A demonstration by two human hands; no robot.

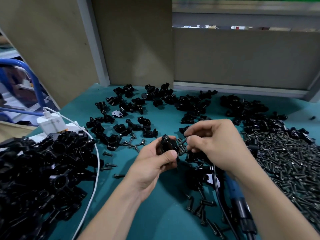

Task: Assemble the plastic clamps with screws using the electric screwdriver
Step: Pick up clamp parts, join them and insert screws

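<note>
My left hand (155, 163) grips a black plastic clamp (167, 144) just above the teal table mat, thumb across its front. My right hand (214, 141) pinches a small black screw (185, 141) right beside the clamp, its tip pointing at the clamp's side. The electric screwdriver (237, 196), blue and black with a black cable, lies on the mat under my right forearm. Loose clamp halves (131, 108) are scattered across the far middle of the mat. A big heap of black screws (285, 161) lies to the right.
A pile of black clamps (39, 174) fills the near left. A white charger (52, 123) on a power strip has a white cable (97, 163) running down across the mat. Loose screws (202, 208) lie near my forearms. Beige partition panels (242, 58) close off the back.
</note>
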